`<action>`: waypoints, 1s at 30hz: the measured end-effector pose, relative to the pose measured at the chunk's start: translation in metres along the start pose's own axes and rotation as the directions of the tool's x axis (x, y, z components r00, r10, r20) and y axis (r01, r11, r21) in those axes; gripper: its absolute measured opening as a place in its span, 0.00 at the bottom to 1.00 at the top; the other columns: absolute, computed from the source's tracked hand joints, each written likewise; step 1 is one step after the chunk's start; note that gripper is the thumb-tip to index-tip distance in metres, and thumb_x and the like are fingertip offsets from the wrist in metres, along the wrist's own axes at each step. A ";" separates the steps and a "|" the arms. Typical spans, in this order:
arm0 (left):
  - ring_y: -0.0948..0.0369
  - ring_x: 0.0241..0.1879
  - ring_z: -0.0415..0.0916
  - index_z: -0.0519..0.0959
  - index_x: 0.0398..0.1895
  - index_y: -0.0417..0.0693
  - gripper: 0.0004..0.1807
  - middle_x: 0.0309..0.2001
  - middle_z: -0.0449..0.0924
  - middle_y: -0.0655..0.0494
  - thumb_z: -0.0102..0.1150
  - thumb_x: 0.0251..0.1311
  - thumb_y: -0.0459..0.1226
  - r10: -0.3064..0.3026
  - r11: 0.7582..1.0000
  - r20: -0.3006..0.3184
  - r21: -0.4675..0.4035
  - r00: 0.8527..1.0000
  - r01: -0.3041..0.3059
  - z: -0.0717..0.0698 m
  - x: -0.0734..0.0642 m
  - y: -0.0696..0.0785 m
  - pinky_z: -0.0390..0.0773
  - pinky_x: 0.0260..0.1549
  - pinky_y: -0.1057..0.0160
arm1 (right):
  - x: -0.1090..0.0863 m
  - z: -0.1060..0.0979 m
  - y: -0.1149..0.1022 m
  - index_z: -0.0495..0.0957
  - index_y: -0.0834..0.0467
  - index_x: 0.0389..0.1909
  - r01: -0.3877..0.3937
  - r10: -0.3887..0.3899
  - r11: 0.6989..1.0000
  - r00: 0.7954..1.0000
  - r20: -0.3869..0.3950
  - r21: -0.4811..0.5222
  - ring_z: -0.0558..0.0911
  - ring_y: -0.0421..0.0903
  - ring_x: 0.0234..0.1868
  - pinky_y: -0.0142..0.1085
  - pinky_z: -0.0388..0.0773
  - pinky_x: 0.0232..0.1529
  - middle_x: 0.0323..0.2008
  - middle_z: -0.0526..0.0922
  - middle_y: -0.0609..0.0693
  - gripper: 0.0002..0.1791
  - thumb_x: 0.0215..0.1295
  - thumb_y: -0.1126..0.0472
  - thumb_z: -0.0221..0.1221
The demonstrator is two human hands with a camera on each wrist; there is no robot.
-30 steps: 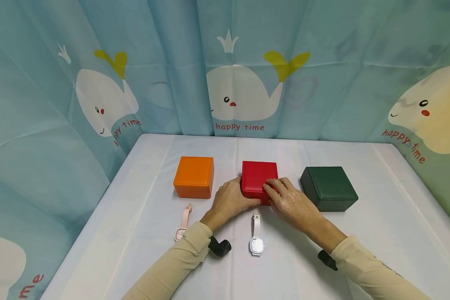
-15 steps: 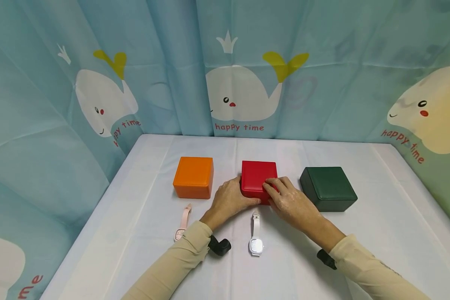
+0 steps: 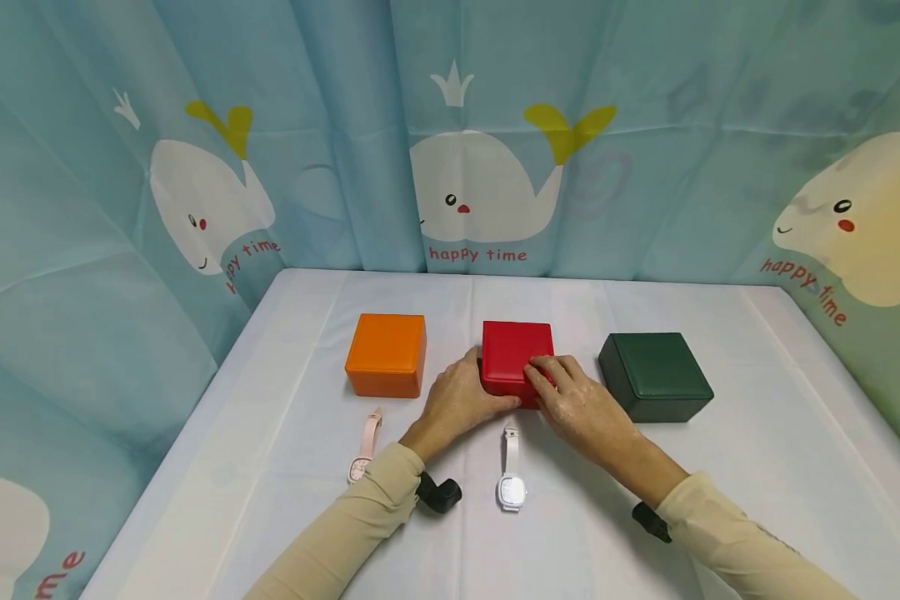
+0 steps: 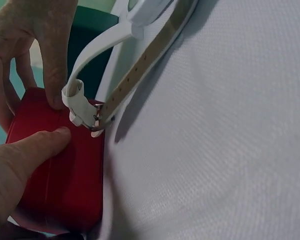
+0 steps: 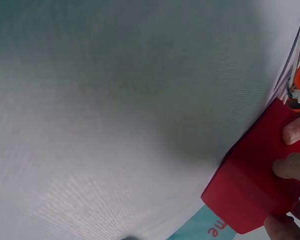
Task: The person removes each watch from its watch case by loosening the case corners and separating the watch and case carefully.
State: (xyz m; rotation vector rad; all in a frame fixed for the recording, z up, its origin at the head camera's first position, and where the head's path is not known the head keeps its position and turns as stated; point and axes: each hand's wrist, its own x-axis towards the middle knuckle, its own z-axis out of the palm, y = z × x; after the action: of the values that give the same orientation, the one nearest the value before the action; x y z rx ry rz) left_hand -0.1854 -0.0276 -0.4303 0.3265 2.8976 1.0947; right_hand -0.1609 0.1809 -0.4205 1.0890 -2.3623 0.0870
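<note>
A red box [image 3: 517,346] with a shut lid sits at the middle of the table. My left hand [image 3: 456,404] grips its left side, the thumb lying across the front face. From the right, my right hand [image 3: 583,410] holds the front right corner, fingertips over the lid's edge. In the left wrist view, both thumbs press the front of the red box [image 4: 72,175]. The right wrist view shows fingers of my right hand [image 5: 296,170] on the box's front and lid side. Just before the box lies a white watch [image 3: 512,492], its strap buckled.
An orange box [image 3: 386,346] stands to the left and a dark green box [image 3: 656,377] to the right. A pink watch [image 3: 362,462] lies partly behind my left sleeve [image 3: 352,521]. A whale-print curtain [image 3: 487,192] hangs along the table's back edge.
</note>
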 end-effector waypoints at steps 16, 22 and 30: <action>0.50 0.72 0.55 0.45 0.81 0.41 0.70 0.75 0.56 0.44 0.78 0.43 0.60 0.135 0.980 -0.161 0.169 0.978 -0.107 -0.005 -0.010 0.035 0.73 0.61 0.50 | -0.017 -0.040 0.035 0.78 0.67 0.58 -0.036 0.067 0.970 0.990 -0.122 0.242 0.78 0.56 0.57 0.39 0.74 0.60 0.58 0.78 0.60 0.22 0.72 0.56 0.55; 0.48 0.75 0.49 0.46 0.80 0.39 0.70 0.77 0.53 0.45 0.74 0.45 0.65 0.271 0.933 -0.144 0.284 0.952 -0.222 -0.011 -0.003 0.064 0.67 0.66 0.50 | -0.034 -0.056 0.046 0.77 0.67 0.59 -0.149 0.189 0.953 0.973 -0.131 0.263 0.73 0.59 0.62 0.27 0.55 0.69 0.63 0.75 0.59 0.30 0.76 0.46 0.46; 0.51 0.78 0.46 0.43 0.82 0.43 0.70 0.78 0.52 0.47 0.67 0.47 0.71 0.324 0.875 0.008 0.377 0.946 -0.303 -0.007 0.016 0.100 0.60 0.70 0.58 | -0.068 -0.066 0.048 0.68 0.65 0.68 -0.421 0.463 0.832 0.886 -0.034 0.360 0.58 0.66 0.70 0.63 0.65 0.59 0.74 0.59 0.62 0.34 0.63 0.61 0.67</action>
State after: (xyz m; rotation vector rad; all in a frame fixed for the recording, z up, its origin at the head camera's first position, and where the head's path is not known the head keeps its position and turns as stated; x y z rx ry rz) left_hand -0.1832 0.0443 -0.3586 0.8170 3.1697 0.5614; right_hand -0.1305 0.2777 -0.3896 0.6259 -2.4983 0.7397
